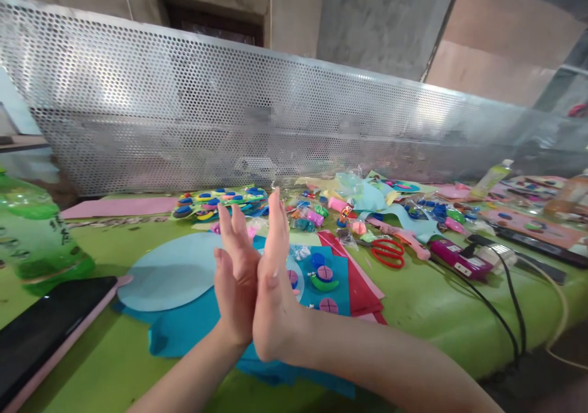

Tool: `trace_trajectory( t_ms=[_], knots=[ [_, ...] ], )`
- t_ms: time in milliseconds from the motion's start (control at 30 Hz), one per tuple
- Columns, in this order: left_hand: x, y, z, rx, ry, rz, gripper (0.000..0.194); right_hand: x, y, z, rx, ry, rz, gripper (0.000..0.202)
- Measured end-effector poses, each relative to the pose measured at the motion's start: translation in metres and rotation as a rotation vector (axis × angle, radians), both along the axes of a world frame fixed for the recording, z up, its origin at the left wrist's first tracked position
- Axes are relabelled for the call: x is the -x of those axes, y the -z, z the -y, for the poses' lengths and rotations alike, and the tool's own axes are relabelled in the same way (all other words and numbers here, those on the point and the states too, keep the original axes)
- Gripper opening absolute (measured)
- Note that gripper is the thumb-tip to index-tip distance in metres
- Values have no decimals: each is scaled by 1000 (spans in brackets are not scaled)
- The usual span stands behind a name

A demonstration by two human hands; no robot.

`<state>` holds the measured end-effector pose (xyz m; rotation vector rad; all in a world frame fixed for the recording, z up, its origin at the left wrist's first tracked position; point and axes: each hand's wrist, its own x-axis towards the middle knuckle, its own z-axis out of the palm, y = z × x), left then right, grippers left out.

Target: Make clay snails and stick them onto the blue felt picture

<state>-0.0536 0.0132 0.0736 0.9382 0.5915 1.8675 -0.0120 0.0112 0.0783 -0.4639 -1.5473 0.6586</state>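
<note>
My left hand (236, 278) and my right hand (274, 296) are raised in the middle, their palms pressed together near the heels. The fingers of both stretch upward, with the fingertips of the two hands apart. Whether anything lies between the palms is hidden. Below and behind them are blue sheets (184, 332) and a pale blue oval sheet (169, 272). To the right of my wrists, a blue card (339, 266) bears small clay shapes, among them a green curved piece (324, 284) and pink discs with crossed lines (328, 305).
A black phone (50, 321) and a green bottle (39, 235) stand close on the left. Red-handled scissors (387, 253), a purple device (459, 258) with cables and coloured clay packets (315, 218) lie to the right. A perforated metal panel (220, 106) borders the table's back.
</note>
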Motion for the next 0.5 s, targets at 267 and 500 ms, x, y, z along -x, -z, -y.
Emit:
trace_trajectory(
  t_ms=[267,500],
  knots=[
    [2,-1,8,-183,3,-16,70,2,1,-28,402,-135,-152,73],
    [6,-8,-2,-254,-215,-63,64,4,-3,-1,544,-336,-195,83]
  ],
)
